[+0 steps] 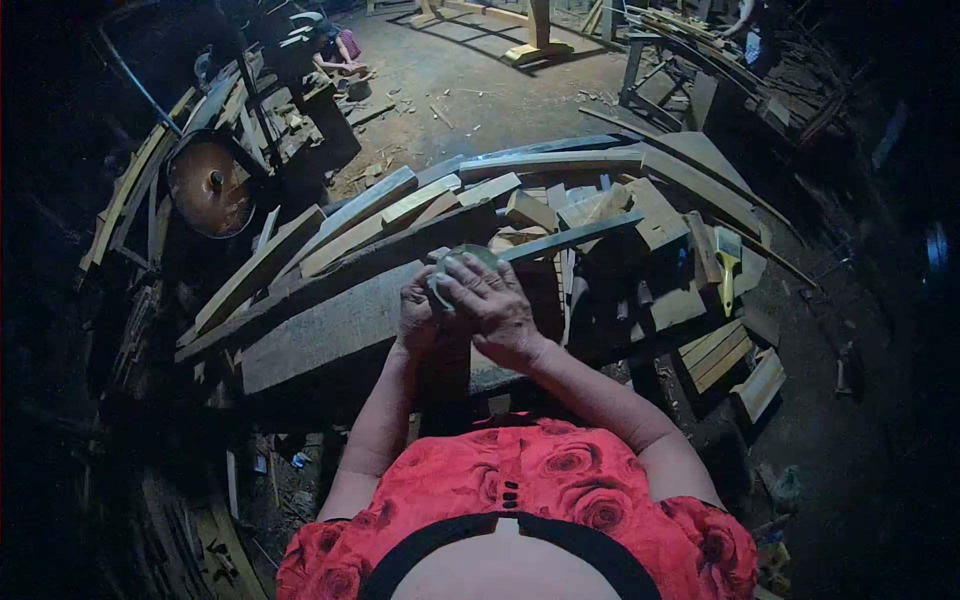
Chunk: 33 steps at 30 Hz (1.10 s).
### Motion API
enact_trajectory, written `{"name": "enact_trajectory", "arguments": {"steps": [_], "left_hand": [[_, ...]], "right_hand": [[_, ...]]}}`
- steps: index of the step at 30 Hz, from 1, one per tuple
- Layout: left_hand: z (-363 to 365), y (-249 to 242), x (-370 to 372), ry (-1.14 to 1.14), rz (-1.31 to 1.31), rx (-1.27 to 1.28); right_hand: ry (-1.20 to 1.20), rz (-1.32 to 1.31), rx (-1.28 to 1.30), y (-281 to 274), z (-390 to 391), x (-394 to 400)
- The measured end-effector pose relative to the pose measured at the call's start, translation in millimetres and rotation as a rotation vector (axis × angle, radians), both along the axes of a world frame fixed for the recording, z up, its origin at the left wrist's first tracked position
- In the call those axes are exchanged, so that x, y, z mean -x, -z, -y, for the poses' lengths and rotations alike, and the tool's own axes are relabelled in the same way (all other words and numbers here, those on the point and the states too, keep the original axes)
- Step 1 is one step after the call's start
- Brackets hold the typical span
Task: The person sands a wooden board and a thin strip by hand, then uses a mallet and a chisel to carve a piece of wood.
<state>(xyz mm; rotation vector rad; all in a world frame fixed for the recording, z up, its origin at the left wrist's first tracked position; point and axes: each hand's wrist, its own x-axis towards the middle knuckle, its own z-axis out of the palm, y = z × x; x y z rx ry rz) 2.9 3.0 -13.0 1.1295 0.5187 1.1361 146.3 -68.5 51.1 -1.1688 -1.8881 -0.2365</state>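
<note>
Over the near plank, both of my hands are together on a small rounded, greyish-green piece; its kind I cannot make out. My left hand is closed on the left edge of it, fingers curled. Across its top lies my right hand, fingers bent over and pressing on it, so most of the piece is hidden. A pale curved edge shows between the two hands. Just right of my right fingertips, a narrow wooden strip lies slanted over other offcuts.
Several cut boards lie beyond my hands. A paintbrush with a yellow handle rests at right, above a slatted wood piece. A rusty round disc stands at left. One person crouches far back; another is at a far-right bench.
</note>
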Motion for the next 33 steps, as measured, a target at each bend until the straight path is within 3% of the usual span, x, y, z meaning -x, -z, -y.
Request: {"name": "enact_trajectory", "arguments": {"steps": [2, 4, 5, 8, 10, 12, 15, 16, 18, 22, 23, 24, 25, 26, 27, 28, 29, 30, 31, 33], "left_hand": [[4, -13, 7, 0.059, -0.038, -0.058], [4, -14, 8, 0.037, -0.044, -0.090], [6, -13, 7, 0.026, -0.051, -0.115], [2, -3, 9, -0.001, -0.074, -0.092], [-1, -7, 4, -0.002, -0.088, -0.093], [2, -14, 3, 0.041, -0.041, -0.103], [11, -34, 4, -0.011, -0.128, -0.120], [12, -38, 4, -0.006, -0.130, -0.116], [15, -41, 4, 0.045, -0.255, -0.011], [11, -30, 4, 0.000, -0.260, 0.042], [9, -27, 5, 0.015, -0.259, 0.043], [6, -25, 5, 0.025, -0.248, 0.016], [5, -22, 6, 0.035, -0.239, -0.007], [7, -19, 6, 0.054, -0.148, 0.065], [10, -19, 1, 0.065, -0.152, 0.072], [13, -22, -4, 0.032, 0.003, 0.176], [15, -24, -5, -0.007, 0.159, 0.276], [6, 12, -1, -0.251, -0.175, -0.288], [7, 2, 3, -0.254, -0.181, -0.285], [5, -20, 9, 0.048, -0.229, -0.047]], "right_hand": [[0.001, 0.015, 0.041, -3, -4, -17], [-0.117, -0.181, -0.038, 51, -42, -79], [-0.020, -0.117, -0.130, 33, -44, -105], [0.539, 0.112, 0.060, 82, -51, -194], [0.498, 0.055, 0.197, 79, -51, -213], [0.519, 0.068, 0.444, 63, -43, -207], [0.550, 0.035, 0.562, 41, -18, -186], [0.490, -0.096, 0.571, 59, -19, -190], [0.578, -0.067, 0.504, 85, -17, -190], [0.702, -0.106, 0.362, 86, -20, -162], [0.355, -0.283, 0.143, 83, -23, -148], [0.227, -0.328, 0.139, 64, -27, -122], [0.291, -0.111, 0.014, 60, -32, -88], [0.540, 0.478, 0.009, 46, -20, -49], [0.012, -0.111, -0.067, 61, -29, -26], [0.015, 0.013, 0.241, 23, -9, -3], [-0.054, 0.036, 0.256, 12, 0, 9], [-0.091, 0.027, 0.218, 10, 2, 7], [-0.131, 0.016, 0.183, 10, 4, 1], [-0.104, -0.069, 0.098, 52, -18, -41]]}}
